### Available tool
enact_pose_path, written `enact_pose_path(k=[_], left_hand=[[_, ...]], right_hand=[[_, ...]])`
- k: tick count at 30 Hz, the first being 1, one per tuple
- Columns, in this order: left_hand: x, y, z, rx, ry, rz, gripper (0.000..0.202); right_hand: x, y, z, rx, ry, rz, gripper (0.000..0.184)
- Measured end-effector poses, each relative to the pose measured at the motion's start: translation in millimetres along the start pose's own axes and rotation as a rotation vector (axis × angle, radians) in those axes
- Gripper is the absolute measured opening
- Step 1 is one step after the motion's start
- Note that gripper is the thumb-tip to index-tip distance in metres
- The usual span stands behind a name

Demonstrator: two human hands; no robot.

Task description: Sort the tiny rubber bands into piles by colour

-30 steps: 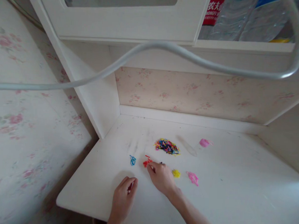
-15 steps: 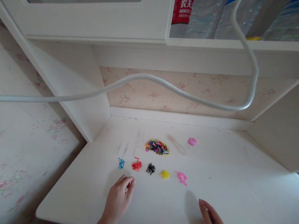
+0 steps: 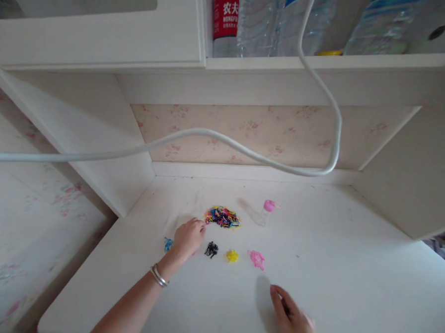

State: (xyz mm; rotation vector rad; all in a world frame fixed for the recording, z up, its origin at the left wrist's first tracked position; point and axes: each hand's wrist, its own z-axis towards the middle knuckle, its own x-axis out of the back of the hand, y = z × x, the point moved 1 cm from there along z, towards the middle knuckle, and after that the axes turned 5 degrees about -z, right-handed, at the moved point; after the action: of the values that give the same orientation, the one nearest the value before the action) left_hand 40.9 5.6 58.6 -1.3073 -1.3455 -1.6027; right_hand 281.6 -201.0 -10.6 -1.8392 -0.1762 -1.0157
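My left hand reaches over the desk, its fingertips closed at the left edge of a mixed pile of small coloured rubber bands. A bit of pink rubber band shows at those fingertips. Beneath the hand, the red pile is hidden. A blue pile peeks out to its left. To its right lie a black pile, a yellow pile and a pink pile. Nearer me, my right hand hovers with thumb and forefinger pinched together; anything between them is too small to see.
A small clear bottle with a pink lid stands behind the piles on the white desk. A white cable crosses the view above. Water bottles stand on the shelf overhead, and a side panel bounds the right.
My left hand has moved forward from in front of the blue and red piles to the mixed pile's edge. My right hand stays pinched near the front. The view has shifted right.
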Motion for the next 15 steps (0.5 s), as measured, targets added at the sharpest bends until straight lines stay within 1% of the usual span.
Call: enact_pose_path(k=[3,6,11,15], left_hand=[[-5.4,-0.2,16.2,-0.011,-0.019,0.024,0.022],[-10.9,-0.7,24.3,-0.011,-0.032,0.043,0.024],[-15.1,-1.4,25.2,-0.01,-0.042,0.05,0.024],[-10.9,-2.7,19.7,-0.026,-0.047,0.033,0.024]], right_hand=[[-1.3,0.7,-0.8,0.023,0.006,0.015,0.052],[-2.0,2.0,-1.1,0.033,-0.007,0.01,0.05],[-1.4,1.9,-0.5,0.024,-0.019,-0.006,0.047],[-0.4,-0.5,-0.6,0.038,-0.022,-0.026,0.046]])
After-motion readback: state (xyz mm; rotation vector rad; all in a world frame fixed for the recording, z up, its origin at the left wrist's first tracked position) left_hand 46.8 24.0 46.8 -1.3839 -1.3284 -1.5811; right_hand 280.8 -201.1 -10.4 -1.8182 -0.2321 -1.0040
